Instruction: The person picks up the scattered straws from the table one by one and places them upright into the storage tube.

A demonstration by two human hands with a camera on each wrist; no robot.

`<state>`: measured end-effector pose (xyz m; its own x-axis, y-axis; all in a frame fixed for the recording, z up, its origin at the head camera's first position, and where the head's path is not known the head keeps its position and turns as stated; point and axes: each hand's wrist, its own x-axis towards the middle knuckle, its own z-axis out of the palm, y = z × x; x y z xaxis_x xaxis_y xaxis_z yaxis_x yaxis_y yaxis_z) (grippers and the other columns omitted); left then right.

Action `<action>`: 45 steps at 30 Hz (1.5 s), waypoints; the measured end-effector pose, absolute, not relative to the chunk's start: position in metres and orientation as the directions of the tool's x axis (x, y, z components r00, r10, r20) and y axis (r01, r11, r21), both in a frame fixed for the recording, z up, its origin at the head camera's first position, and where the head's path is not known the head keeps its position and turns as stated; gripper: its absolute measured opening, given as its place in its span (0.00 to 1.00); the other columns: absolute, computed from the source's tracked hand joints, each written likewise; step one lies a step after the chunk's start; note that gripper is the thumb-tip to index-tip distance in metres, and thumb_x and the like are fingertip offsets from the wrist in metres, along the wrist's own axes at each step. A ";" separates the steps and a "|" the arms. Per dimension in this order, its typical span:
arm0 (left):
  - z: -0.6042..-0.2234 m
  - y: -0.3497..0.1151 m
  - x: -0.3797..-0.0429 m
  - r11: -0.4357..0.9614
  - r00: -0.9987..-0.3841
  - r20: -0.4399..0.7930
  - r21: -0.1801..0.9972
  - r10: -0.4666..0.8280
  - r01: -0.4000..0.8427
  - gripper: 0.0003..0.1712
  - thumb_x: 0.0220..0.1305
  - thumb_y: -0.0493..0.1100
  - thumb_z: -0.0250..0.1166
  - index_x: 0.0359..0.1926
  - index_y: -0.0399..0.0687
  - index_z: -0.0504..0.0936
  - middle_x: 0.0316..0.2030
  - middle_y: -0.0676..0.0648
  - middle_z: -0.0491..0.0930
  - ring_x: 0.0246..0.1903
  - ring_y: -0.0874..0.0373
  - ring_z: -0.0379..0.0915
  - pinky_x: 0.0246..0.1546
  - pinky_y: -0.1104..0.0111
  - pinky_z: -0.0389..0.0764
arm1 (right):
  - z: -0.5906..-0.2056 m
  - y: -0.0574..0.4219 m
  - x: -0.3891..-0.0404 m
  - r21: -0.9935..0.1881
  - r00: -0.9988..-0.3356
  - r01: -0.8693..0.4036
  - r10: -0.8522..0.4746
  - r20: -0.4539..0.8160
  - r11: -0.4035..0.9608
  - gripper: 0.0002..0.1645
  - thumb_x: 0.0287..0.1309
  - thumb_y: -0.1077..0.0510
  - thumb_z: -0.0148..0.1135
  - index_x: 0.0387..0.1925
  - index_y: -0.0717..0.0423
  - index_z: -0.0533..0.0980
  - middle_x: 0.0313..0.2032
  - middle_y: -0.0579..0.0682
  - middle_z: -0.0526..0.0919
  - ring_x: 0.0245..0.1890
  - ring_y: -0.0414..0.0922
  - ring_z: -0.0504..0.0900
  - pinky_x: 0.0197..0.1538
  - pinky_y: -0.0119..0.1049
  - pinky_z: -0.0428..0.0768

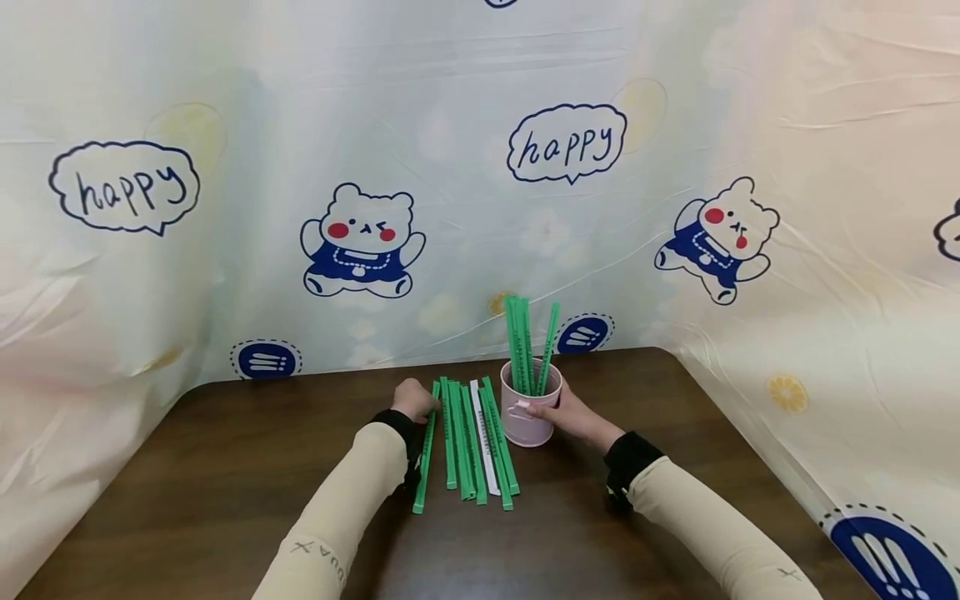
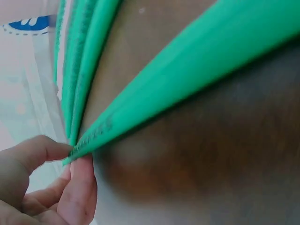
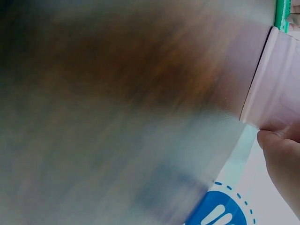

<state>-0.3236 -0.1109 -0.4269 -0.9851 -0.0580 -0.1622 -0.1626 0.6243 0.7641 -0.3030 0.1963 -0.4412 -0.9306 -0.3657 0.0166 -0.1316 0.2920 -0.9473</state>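
My left hand [image 1: 414, 401] pinches the far end of a long, narrow green packet [image 1: 424, 467] between thumb and fingers. The left wrist view shows that packet [image 2: 154, 89] stretching from the fingertips toward the camera. My right hand [image 1: 576, 414] holds a small pink bucket [image 1: 528, 431] by its side, the thumb lying near a little handle. Several green packets [image 1: 522, 342] stand upright in the bucket. In the right wrist view, only the bucket's lower part [image 3: 276, 84] and part of the thumb show. What the packets contain is hidden.
Several more green packets [image 1: 453, 442] and one white packet [image 1: 485, 442] lie side by side between the left hand and the bucket. Everything rests on a dark brown table [image 1: 585, 542]. A printed cloth [image 1: 465, 167] hangs behind its far edge.
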 end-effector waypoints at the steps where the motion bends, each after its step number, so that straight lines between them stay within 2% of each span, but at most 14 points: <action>1: -0.425 -0.113 -0.325 0.606 -0.983 -0.174 0.777 -0.053 -0.170 0.09 0.65 0.33 0.66 0.41 0.27 0.81 0.41 0.30 0.80 0.36 0.39 0.85 0.34 0.61 0.89 | -0.441 0.196 -0.303 -0.948 -0.930 -0.133 -0.367 0.018 0.289 0.60 0.64 0.47 0.70 0.80 0.54 0.41 0.77 0.64 0.55 0.75 0.62 0.60 0.80 0.64 0.58; 7: -0.399 -0.125 -0.335 0.482 -0.980 -0.200 0.859 0.013 -0.169 0.20 0.70 0.32 0.59 0.60 0.24 0.74 0.59 0.24 0.74 0.57 0.32 0.78 0.52 0.52 0.88 | -0.440 0.197 -0.301 -0.951 -0.926 -0.121 -0.377 0.005 0.284 0.60 0.64 0.48 0.70 0.80 0.55 0.40 0.78 0.64 0.54 0.75 0.61 0.60 0.80 0.64 0.58; 12: -0.353 -0.126 -0.343 0.368 -0.986 -0.100 0.929 0.136 -0.044 0.26 0.74 0.32 0.54 0.69 0.26 0.68 0.64 0.26 0.71 0.62 0.35 0.74 0.65 0.47 0.79 | -0.439 0.198 -0.300 -0.947 -0.931 -0.111 -0.365 -0.008 0.302 0.60 0.65 0.47 0.69 0.80 0.55 0.39 0.78 0.65 0.53 0.75 0.63 0.59 0.79 0.66 0.57; 14: -0.331 -0.125 -0.345 0.327 -0.985 -0.035 0.945 0.168 0.022 0.26 0.74 0.33 0.54 0.70 0.27 0.67 0.61 0.29 0.74 0.57 0.41 0.79 0.66 0.49 0.80 | -0.438 0.198 -0.301 -0.947 -0.932 -0.100 -0.361 -0.018 0.307 0.59 0.65 0.47 0.69 0.80 0.55 0.39 0.78 0.65 0.53 0.75 0.63 0.59 0.80 0.66 0.56; 17: -0.299 -0.121 -0.344 0.287 -0.983 0.054 0.952 0.175 0.103 0.25 0.74 0.34 0.56 0.69 0.29 0.70 0.53 0.37 0.79 0.46 0.55 0.83 0.60 0.55 0.85 | -0.437 0.197 -0.300 -0.946 -0.931 -0.092 -0.363 -0.030 0.312 0.60 0.65 0.46 0.69 0.80 0.55 0.39 0.78 0.64 0.53 0.75 0.63 0.59 0.80 0.66 0.56; 19: -0.280 -0.118 -0.343 0.262 -0.982 0.103 0.955 0.156 0.142 0.25 0.73 0.34 0.58 0.67 0.31 0.72 0.46 0.44 0.80 0.40 0.62 0.82 0.55 0.60 0.87 | -0.437 0.196 -0.300 -0.947 -0.930 -0.089 -0.367 -0.033 0.309 0.59 0.65 0.47 0.69 0.80 0.55 0.39 0.78 0.64 0.53 0.76 0.63 0.59 0.80 0.65 0.56; 21: -0.261 -0.113 -0.340 0.247 -0.981 0.144 0.953 0.134 0.173 0.24 0.73 0.35 0.60 0.67 0.33 0.73 0.42 0.49 0.78 0.38 0.66 0.80 0.53 0.63 0.88 | -0.437 0.195 -0.300 -0.946 -0.929 -0.093 -0.368 -0.030 0.311 0.59 0.65 0.48 0.69 0.80 0.56 0.39 0.78 0.65 0.53 0.75 0.62 0.59 0.80 0.65 0.56; 26: -0.227 -0.092 -0.330 0.195 -0.966 0.234 0.948 0.110 0.251 0.24 0.72 0.36 0.62 0.67 0.38 0.75 0.41 0.52 0.77 0.40 0.64 0.79 0.54 0.62 0.88 | -0.436 0.194 -0.300 -0.945 -0.926 -0.112 -0.377 -0.012 0.306 0.58 0.66 0.50 0.68 0.80 0.57 0.38 0.77 0.66 0.53 0.75 0.63 0.59 0.80 0.65 0.56; 33: -0.207 -0.048 -0.319 0.130 -0.928 0.325 0.928 0.185 0.351 0.23 0.72 0.34 0.63 0.66 0.38 0.76 0.41 0.50 0.77 0.43 0.62 0.78 0.55 0.60 0.88 | -0.433 0.198 -0.303 -0.946 -0.929 -0.106 -0.370 -0.016 0.307 0.58 0.68 0.51 0.66 0.81 0.55 0.36 0.78 0.65 0.52 0.76 0.63 0.57 0.81 0.65 0.54; 39: -0.217 -0.019 -0.319 0.077 -0.915 0.341 0.928 0.214 0.364 0.21 0.71 0.34 0.63 0.64 0.37 0.77 0.40 0.50 0.78 0.41 0.62 0.77 0.57 0.54 0.87 | -0.431 0.196 -0.303 -0.945 -0.930 -0.095 -0.366 -0.027 0.312 0.59 0.67 0.51 0.66 0.81 0.55 0.36 0.78 0.65 0.51 0.76 0.63 0.57 0.81 0.65 0.54; 45: -0.246 -0.002 -0.321 0.107 -0.913 0.321 0.928 0.253 0.357 0.22 0.71 0.35 0.65 0.64 0.39 0.78 0.43 0.45 0.80 0.40 0.61 0.77 0.55 0.58 0.88 | -0.433 0.196 -0.300 -0.941 -0.934 -0.087 -0.355 -0.037 0.327 0.59 0.67 0.50 0.67 0.80 0.57 0.37 0.78 0.66 0.52 0.76 0.63 0.57 0.81 0.65 0.54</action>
<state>-0.3212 -0.0018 -0.2464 -0.9126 0.2529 0.3214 0.3565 0.1071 0.9281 -0.3005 0.1961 -0.4325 -0.9343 -0.3546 -0.0370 -0.0867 0.3266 -0.9412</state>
